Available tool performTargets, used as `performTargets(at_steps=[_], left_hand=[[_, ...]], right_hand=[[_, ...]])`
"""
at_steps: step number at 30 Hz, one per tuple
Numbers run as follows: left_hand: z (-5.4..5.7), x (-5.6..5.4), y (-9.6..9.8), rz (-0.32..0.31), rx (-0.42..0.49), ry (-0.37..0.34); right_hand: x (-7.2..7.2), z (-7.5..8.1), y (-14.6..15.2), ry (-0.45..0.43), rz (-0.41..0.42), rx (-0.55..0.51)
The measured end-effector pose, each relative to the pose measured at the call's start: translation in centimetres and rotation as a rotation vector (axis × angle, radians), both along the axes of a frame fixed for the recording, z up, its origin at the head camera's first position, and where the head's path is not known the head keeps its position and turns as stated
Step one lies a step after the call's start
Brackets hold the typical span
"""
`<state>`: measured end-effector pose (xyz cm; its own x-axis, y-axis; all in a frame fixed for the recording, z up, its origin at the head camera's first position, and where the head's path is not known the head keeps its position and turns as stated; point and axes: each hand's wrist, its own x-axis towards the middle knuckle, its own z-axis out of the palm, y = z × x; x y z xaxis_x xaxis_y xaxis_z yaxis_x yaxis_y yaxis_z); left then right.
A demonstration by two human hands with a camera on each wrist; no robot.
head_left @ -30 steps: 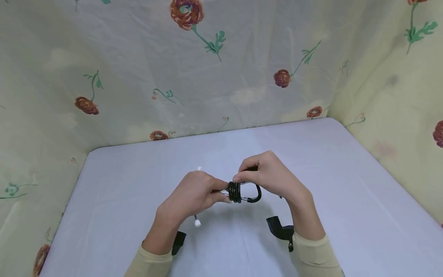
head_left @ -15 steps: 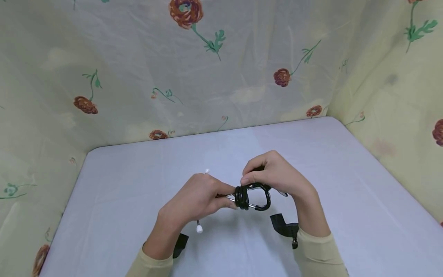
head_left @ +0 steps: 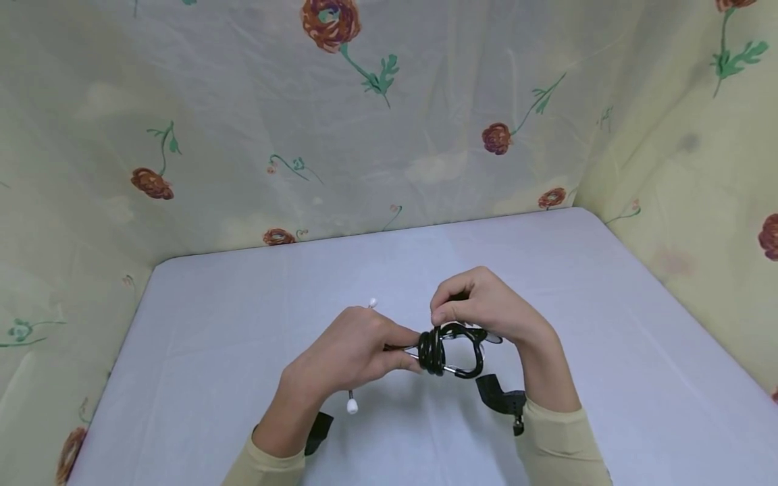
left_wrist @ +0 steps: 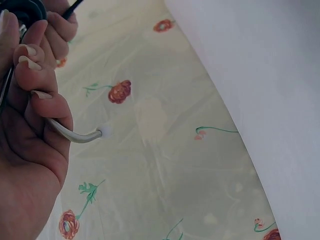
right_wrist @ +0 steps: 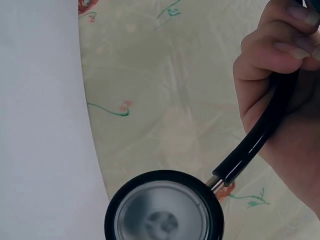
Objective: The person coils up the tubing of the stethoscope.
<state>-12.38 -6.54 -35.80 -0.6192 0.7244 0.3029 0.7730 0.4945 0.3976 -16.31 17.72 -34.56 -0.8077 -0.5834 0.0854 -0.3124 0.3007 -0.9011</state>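
Note:
A stethoscope is held up between both hands above the table. My left hand grips its metal ear tubes, and a white ear tip sticks out on either side of that hand. Black tubing is wound in several turns beside the left fingertips, with a rounded loop to its right. My right hand pinches the tubing at the top of the turns. From below the right hand's curled fingers the free end runs out to the round chest piece, which is mostly hidden in the head view.
The white-covered table lies below both hands. Flower-printed curtains hang behind it and at the sides. A black wrist mount shows under the right forearm, and another mount under the left.
Both hands and the stethoscope have shifted right and slightly nearer the person. The right hand has drawn the tubing at the wound turns, and the chest piece edge shows more beside it.

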Motion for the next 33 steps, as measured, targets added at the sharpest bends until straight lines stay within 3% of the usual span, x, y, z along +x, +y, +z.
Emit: performTargets(at_steps=[14, 25, 33], left_hand=[[0.1, 0.0, -0.3, -0.04, 0.126, -0.096], [0.1, -0.2, -0.6, -0.022, 0.171, -0.128], [0.1, -0.4, -0.6, -0.017, 0.209, -0.103]], right_hand=[[-0.5, -0.7, 0.1, -0.045, 0.128, -0.158], [-0.7, -1.0, 0.0, -0.056, 0.137, -0.198], [-1.0, -1.2, -0.1, -0.044, 0.139, -0.217]])
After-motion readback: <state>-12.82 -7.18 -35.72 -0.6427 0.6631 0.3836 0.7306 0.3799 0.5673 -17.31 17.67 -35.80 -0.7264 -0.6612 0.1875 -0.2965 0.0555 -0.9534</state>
